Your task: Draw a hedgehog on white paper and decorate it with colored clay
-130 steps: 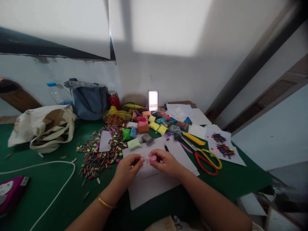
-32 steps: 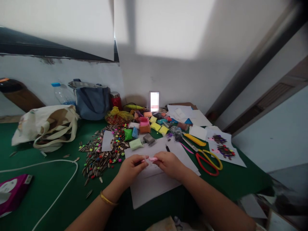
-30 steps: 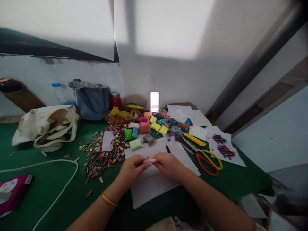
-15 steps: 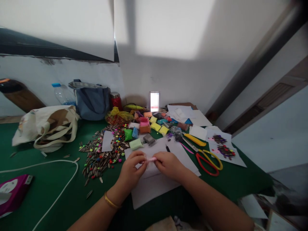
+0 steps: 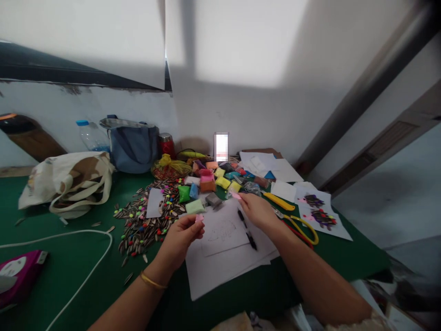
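**A:** What do you have in the head view?

**B:** I see my left hand (image 5: 184,234) raised over the near left corner of the white paper sheets (image 5: 223,257), fingertips pinched together on a small pink lump of soft clay (image 5: 199,218). My right hand (image 5: 257,210) is stretched toward one o'clock, well apart from the left, with a second small pink piece of clay (image 5: 236,195) nipped between thumb and fingertip.

**A:** So both hands are closed on something?

**B:** Yes, each is clamped on its own pink bit. The right one's piece sits just beside the pile of small coloured clay packets (image 5: 213,179) at twelve o'clock.

**A:** What lies under the hands?

**B:** A black pen (image 5: 247,230) rests on the paper just below my right wrist, beside a faint pencil sketch. The paper lies on a green cloth-covered table (image 5: 86,271).

**A:** And around that?

**B:** At ten o'clock there is a heap of striped sunflower seeds mixed with small bright beads (image 5: 144,220). At two o'clock, red-and-yellow-handled scissors (image 5: 299,227) show from behind my right forearm, with a yellow utility knife (image 5: 278,201) just beyond. Farther at ten o'clock sit a cream canvas tote bag (image 5: 69,181) and a blue fabric bag (image 5: 132,145). A white cable (image 5: 86,257) curves at eight o'clock.
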Action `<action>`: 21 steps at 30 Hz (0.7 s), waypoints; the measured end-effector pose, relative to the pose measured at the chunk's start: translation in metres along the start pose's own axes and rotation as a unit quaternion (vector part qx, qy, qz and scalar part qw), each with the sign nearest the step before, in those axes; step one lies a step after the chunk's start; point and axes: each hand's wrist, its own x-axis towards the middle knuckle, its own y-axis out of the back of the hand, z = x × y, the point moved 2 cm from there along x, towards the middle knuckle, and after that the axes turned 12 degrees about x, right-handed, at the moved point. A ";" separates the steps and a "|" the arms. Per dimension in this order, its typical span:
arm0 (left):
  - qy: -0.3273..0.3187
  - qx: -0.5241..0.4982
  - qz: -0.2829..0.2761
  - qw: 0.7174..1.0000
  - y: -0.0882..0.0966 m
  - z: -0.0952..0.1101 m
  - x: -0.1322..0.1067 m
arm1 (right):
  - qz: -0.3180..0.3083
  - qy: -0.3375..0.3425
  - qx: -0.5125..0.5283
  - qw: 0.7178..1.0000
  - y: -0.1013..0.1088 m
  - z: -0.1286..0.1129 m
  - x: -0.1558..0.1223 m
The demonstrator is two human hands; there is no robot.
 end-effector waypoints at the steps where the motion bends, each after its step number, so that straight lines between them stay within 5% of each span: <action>1: 0.004 -0.004 -0.004 1.000 -0.001 0.000 0.000 | -0.009 -0.012 -0.022 1.000 0.000 0.001 0.002; 9: -0.040 0.014 -0.031 0.999 0.001 -0.009 0.000 | 0.025 -0.024 -0.029 0.999 -0.009 0.010 -0.002; 13: -0.029 0.016 -0.042 0.999 -0.001 -0.012 0.000 | 0.059 0.046 0.043 0.996 -0.005 -0.003 -0.010; 17: 0.011 -0.004 -0.026 1.000 -0.003 -0.010 -0.001 | 0.023 0.141 0.103 0.984 -0.008 -0.024 -0.019; 21: 0.003 0.034 0.014 0.999 0.003 -0.008 0.002 | -0.048 0.118 0.067 0.990 -0.011 -0.018 -0.023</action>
